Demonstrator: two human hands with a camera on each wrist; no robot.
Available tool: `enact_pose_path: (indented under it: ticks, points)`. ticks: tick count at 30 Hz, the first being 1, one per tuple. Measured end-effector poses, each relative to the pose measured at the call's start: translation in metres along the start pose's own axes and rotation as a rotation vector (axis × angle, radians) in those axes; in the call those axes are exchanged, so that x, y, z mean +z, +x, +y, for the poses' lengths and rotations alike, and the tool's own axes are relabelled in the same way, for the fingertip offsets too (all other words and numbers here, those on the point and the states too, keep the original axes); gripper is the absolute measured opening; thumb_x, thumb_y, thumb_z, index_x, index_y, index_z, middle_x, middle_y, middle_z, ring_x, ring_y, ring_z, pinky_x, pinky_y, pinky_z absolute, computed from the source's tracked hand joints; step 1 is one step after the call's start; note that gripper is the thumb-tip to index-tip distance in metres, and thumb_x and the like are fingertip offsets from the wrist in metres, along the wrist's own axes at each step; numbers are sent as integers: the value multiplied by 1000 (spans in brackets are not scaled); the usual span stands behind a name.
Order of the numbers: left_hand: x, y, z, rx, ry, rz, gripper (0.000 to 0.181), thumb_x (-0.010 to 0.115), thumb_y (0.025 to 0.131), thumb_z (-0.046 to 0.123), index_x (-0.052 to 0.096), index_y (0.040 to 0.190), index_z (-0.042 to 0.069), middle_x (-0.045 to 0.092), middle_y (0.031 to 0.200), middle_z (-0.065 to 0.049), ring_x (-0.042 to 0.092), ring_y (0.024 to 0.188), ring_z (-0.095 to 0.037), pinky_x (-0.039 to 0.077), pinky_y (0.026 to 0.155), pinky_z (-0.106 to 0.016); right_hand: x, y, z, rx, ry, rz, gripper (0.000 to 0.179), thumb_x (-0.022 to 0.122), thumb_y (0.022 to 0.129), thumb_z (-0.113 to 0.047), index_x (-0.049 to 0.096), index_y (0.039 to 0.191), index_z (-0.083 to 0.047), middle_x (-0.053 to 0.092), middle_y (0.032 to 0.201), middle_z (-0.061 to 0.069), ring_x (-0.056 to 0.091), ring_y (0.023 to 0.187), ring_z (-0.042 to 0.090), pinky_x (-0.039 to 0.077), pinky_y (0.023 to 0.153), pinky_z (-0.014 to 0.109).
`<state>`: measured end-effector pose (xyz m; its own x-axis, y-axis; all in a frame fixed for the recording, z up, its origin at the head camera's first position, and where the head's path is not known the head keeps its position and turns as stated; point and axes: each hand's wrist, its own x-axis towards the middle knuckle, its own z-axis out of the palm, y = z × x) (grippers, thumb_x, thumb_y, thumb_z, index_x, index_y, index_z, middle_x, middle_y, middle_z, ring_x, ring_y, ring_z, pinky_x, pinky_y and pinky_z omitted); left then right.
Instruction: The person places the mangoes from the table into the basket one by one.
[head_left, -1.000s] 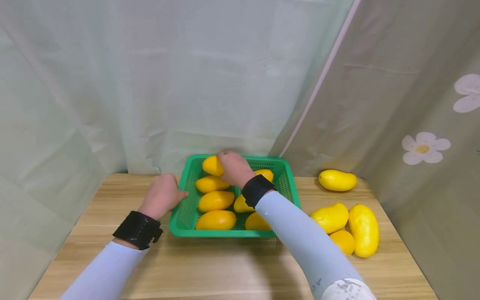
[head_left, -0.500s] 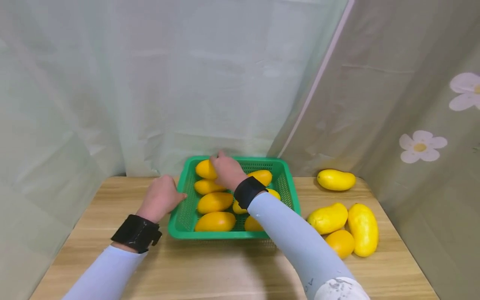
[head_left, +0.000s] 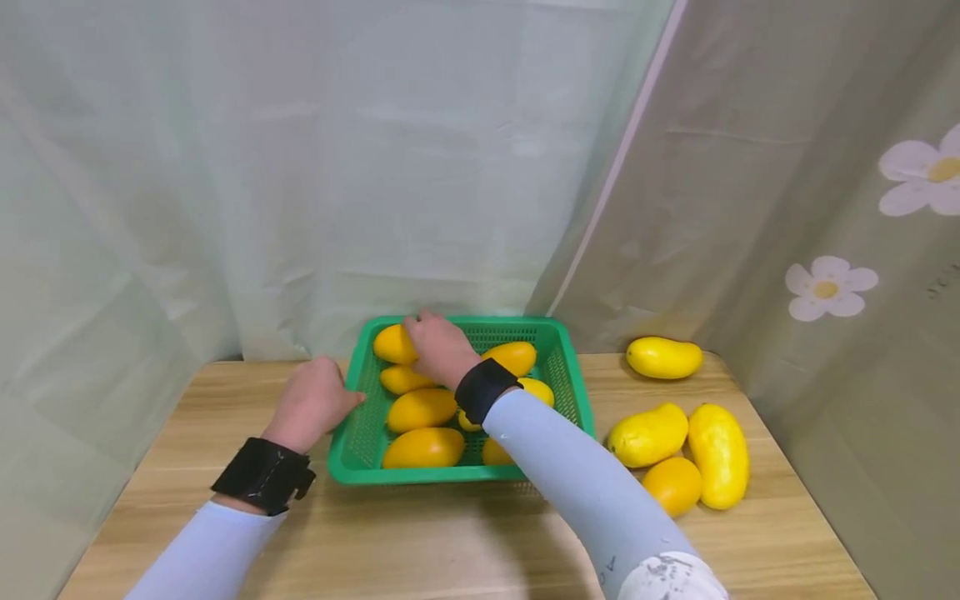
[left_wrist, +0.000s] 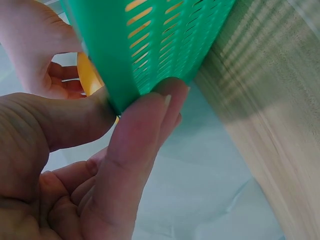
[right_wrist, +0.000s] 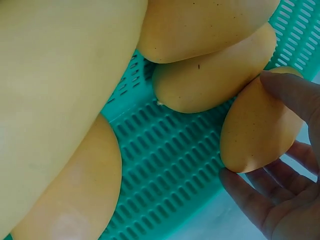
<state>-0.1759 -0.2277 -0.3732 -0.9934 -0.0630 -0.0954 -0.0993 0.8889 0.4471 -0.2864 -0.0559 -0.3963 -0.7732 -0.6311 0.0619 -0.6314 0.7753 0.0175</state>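
Observation:
A green perforated plastic basket (head_left: 420, 476) stands on the table with several yellow-orange mangoes inside. At its left rim is my left hand (head_left: 311, 400); the left wrist view shows thumb and fingers (left_wrist: 135, 135) pinching the basket wall. My right hand (head_left: 444, 348) reaches into the back left corner and holds a mango (head_left: 392, 343) there, thumb on one side and fingers on the other in the right wrist view. Just in front of it lie a second mango (head_left: 402, 379) and a third mango (head_left: 420, 410) in a column. My right wrist partly covers the mangoes on the basket's right side.
Right of the basket, several mangoes lie on the wooden table (head_left: 420, 542): one mango (head_left: 664, 357) at the back, and a cluster with a yellow mango (head_left: 720, 456) nearer. A pale curtain (head_left: 420, 167) hangs close behind the basket.
My right hand has shifted left with the mango, further into the basket's back left corner, and lower. The left hand stays on the left rim. The whole view has drifted slightly.

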Motion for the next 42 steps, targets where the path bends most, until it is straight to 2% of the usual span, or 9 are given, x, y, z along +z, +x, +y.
enact_pose_path:
  ticks: [5, 12, 19, 26, 29, 35, 38, 42]
  points:
    - [-2, 0, -2, -2, -2, 2, 31, 70, 79, 26, 54, 65, 5, 51, 58, -6, 51, 48, -16, 44, 44, -29, 0, 1, -2, 16, -8, -8, 67, 68, 82, -41, 41, 138, -16, 44, 119, 3, 43, 105, 15, 41, 80, 20]
    - [-2, 2, -7, -4, -1, -4, 31, 71, 79, 26, 54, 65, 5, 51, 58, -6, 51, 47, -16, 44, 44, -29, 0, 0, -3, -8, 12, -7, 78, 67, 82, -42, 30, 144, -15, 42, 125, 4, 40, 113, 18, 42, 81, 23]
    - [-1, 4, -11, -2, -3, 8, 31, 72, 78, 26, 55, 64, 5, 51, 57, -5, 51, 47, -16, 44, 44, -29, -9, -7, 9, -14, 33, 15, 83, 70, 79, -43, 27, 145, -15, 39, 132, 6, 42, 116, 19, 44, 79, 24]
    - [-3, 6, -13, -1, -6, 2, 31, 71, 79, 27, 55, 63, 5, 50, 56, -5, 51, 46, -16, 45, 45, -29, -30, -28, 43, 7, 54, 35, 78, 69, 80, -44, 34, 143, -13, 39, 136, 7, 39, 120, 20, 40, 89, 26]
    - [-4, 6, -15, -17, -22, -9, 30, 71, 80, 26, 56, 65, 5, 51, 57, -5, 52, 46, -16, 45, 45, -28, -35, -40, 61, 26, 76, 47, 74, 69, 81, -44, 39, 140, -13, 40, 136, 7, 40, 120, 20, 42, 88, 27]
    - [-6, 6, -15, -28, -33, -26, 28, 70, 80, 25, 56, 68, 4, 51, 58, -6, 52, 47, -16, 45, 45, -28, -38, -64, 101, 105, 122, 101, 69, 69, 81, -39, 42, 138, -12, 42, 135, 10, 41, 120, 25, 42, 90, 34]
    - [-7, 5, -14, -32, -28, -33, 29, 70, 81, 26, 56, 69, 3, 51, 59, -6, 52, 47, -16, 45, 45, -28, -34, -78, 124, 141, 141, 158, 62, 69, 82, -37, 47, 134, -11, 46, 128, 9, 44, 113, 24, 41, 89, 34]
    - [-6, 6, -13, -27, -15, -24, 29, 70, 81, 26, 56, 68, 4, 51, 58, -6, 52, 46, -16, 45, 45, -28, -26, -98, 153, 153, 159, 249, 44, 69, 81, -30, 58, 118, -9, 53, 109, 5, 48, 97, 20, 44, 81, 34]
